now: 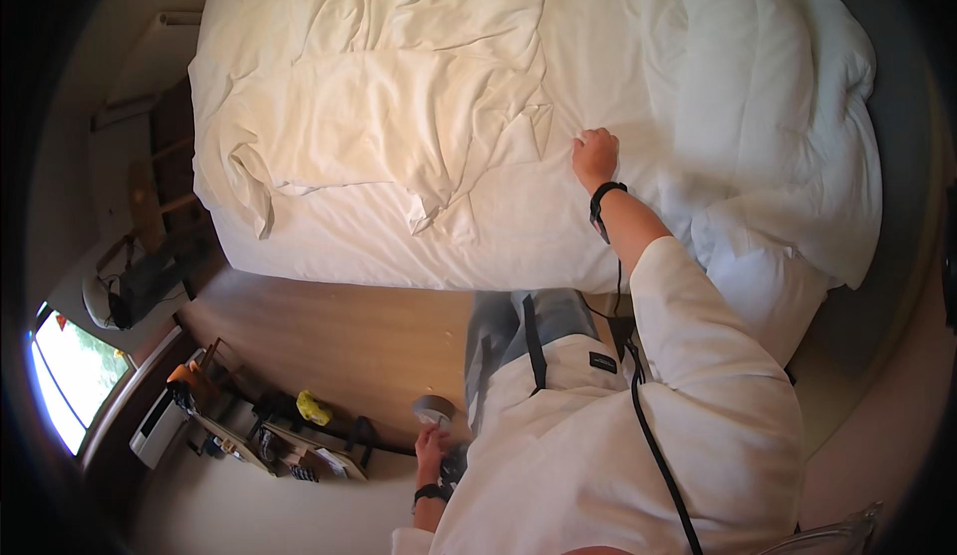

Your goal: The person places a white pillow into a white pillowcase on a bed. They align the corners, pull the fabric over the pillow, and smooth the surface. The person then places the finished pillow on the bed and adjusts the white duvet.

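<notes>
Before me is a bed with a white fitted sheet (pixel 523 233) over its mattress. My right hand (pixel 597 157) reaches across to the middle of the bed, its fingers curled down on the sheet, with small creases running from the fingertips. Left of it lies a rumpled cream-white cloth (pixel 359 121), its edge folded unevenly. A thick white duvet (pixel 755 91) is bunched to the right. My left hand (pixel 431 446) hangs low beside my body, fingers loosely bent, next to a round grey object (pixel 434 408); whether it touches anything is unclear. Both wrists wear black bands.
Wooden floor (pixel 336 338) runs along the bed's near side. Low shelves or tables with small items and a yellow bag (pixel 313 408) stand at the lower left, near a bright window (pixel 75 375). A chair (pixel 112 293) with dark cloth stands beyond. A black cord (pixel 658 450) hangs across my shirt.
</notes>
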### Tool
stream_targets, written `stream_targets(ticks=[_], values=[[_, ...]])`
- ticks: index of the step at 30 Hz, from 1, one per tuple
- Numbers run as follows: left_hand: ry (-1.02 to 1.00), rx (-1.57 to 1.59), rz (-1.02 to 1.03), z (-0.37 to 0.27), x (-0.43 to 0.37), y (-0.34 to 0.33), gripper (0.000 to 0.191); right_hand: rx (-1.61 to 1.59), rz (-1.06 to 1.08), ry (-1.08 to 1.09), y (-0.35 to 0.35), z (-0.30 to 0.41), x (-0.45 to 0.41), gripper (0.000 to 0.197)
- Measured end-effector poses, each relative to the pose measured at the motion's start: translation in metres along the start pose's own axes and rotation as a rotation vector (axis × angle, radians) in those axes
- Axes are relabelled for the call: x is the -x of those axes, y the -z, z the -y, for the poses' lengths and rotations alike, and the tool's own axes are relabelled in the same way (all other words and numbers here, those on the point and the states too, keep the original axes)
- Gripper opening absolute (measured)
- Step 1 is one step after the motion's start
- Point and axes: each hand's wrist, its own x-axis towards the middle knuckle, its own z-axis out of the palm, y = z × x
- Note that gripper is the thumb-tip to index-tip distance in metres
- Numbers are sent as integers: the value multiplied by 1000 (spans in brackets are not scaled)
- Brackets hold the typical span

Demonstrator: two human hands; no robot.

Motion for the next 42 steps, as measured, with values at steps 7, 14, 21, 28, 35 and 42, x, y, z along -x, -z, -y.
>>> stream_targets(ticks=[7, 14, 21, 28, 35, 42], values=[[110, 68, -15, -6, 17, -23, 29, -197, -32, -152, -23, 7, 12, 9], [79, 55, -51, -33, 21, -25, 28, -403, 15, -148, -31, 20, 76, 5], [42, 18, -54, -48, 14, -30, 26, -309, -69, -298, -10, 26, 66, 33], [43, -89, -21, -59, 4, -32, 32, -161, -37, -291, -20, 39, 25, 31], [-56, -110, 37, -76, -8, -12, 35, -419, 10, -291, -22, 4, 26, 12], [-110, -228, 87, -110, -41, 17, 36, -432, 7, -493, 43, -2, 108, 15]])
